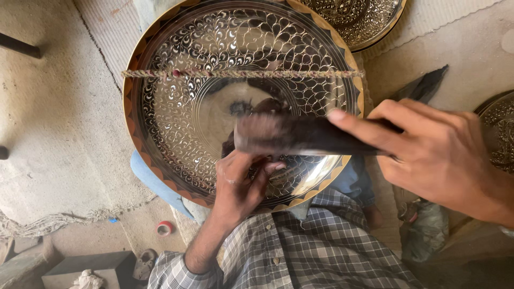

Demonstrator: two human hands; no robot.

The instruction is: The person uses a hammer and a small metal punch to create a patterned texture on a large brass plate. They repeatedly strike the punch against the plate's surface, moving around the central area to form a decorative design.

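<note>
Pinching a small tool I cannot make out, the left hand [241, 179] rests its closed grip on the near rim of the engraved tray [176, 118]. Just above, the right hand [433, 152] is closed around a dark mallet [300, 136], blurred, its long axis running left-right with the head directly over the left fingers. Farther off, a twisted cord [241, 73] crosses the tray. A second tray [356, 21] lies beyond.
</note>
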